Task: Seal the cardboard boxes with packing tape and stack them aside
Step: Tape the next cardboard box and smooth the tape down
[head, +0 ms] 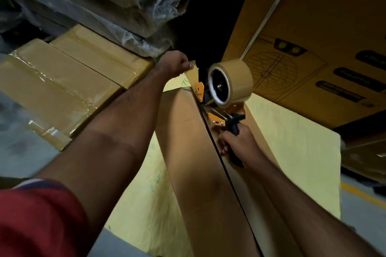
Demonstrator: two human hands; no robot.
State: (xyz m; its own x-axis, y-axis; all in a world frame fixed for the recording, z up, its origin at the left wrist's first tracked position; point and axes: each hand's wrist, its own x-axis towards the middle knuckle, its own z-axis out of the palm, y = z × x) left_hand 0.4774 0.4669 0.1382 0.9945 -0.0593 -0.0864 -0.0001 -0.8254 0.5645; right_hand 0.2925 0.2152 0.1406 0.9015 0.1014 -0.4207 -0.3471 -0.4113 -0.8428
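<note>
- the left hand (pixel 174 64) is pinching the free end of the tape strip (pixel 192 74) between thumb and curled fingers, above the far end of the cardboard box (pixel 188 152).
- the right hand (pixel 240 145) is gripping the black handle of the tape dispenser (pixel 221 108), which is sitting on the box's centre seam (pixel 219 158), the tan tape roll (pixel 229 81) upright on it.
- the long box is lying on a yellow sheet (pixel 292 137), its flaps meeting at a dark, untaped line.
- plastic-wrapped boxes (pixel 69 81) are lying to the left, just beside the sheet.
- a large printed carton (pixel 317 48) is crowding in at the right, near the roll.
- wrapped stacks (pixel 94 0) are looming behind.
</note>
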